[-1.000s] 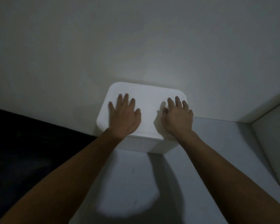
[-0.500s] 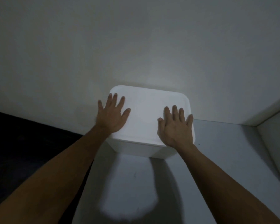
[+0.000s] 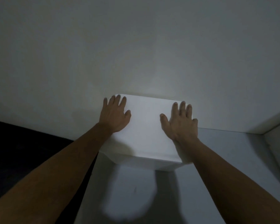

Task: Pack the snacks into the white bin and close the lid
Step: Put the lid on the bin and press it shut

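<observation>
Lid (image 3: 145, 126) (closed) lies under left hand (image 3: 114, 116) and right hand (image 3: 180, 122), fingers spread.

The bin (image 3: 158, 164) stood on the table (image 3: 217, 183), its far side close against the wall (image 3: 136, 46) behind it. The lid (image 3: 145, 126) lay on top of the bin. The left hand (image 3: 114, 116) rested flat on the lid's left edge and the right hand (image 3: 180, 122) flat on its right edge, well apart. To the right, a second wall (image 3: 278, 143) met the first at a corner.
</observation>
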